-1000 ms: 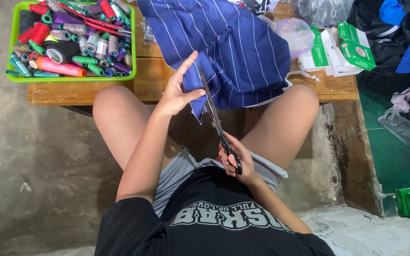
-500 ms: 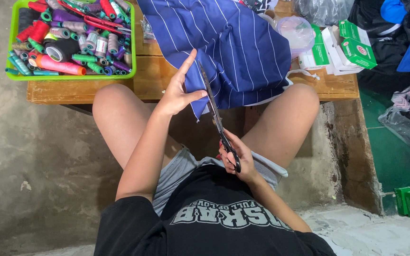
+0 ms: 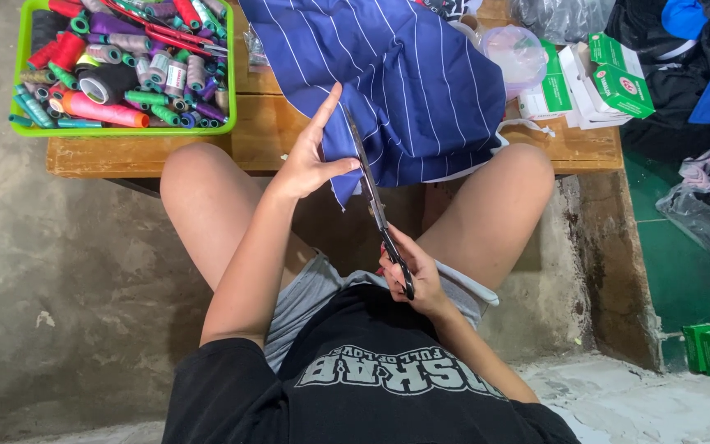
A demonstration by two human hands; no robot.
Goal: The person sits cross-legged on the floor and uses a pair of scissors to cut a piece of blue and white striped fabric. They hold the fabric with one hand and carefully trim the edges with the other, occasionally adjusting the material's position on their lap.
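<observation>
A dark blue cloth with thin white stripes lies over the low wooden table and hangs off its near edge. My left hand pinches the cloth's hanging edge, fingers pointing up. My right hand grips the black handles of long scissors above my lap. The blades run up into the cloth just right of my left thumb.
A green tray full of coloured thread spools and red-handled scissors sits at the table's left end. Green-and-white boxes and a clear plastic bag lie at the right end. Dark clothes are piled far right. The floor is concrete.
The scissors' blades have pushed further up into the cloth. My left hand has shifted slightly up along the edge. My right hand stays at my lap.
</observation>
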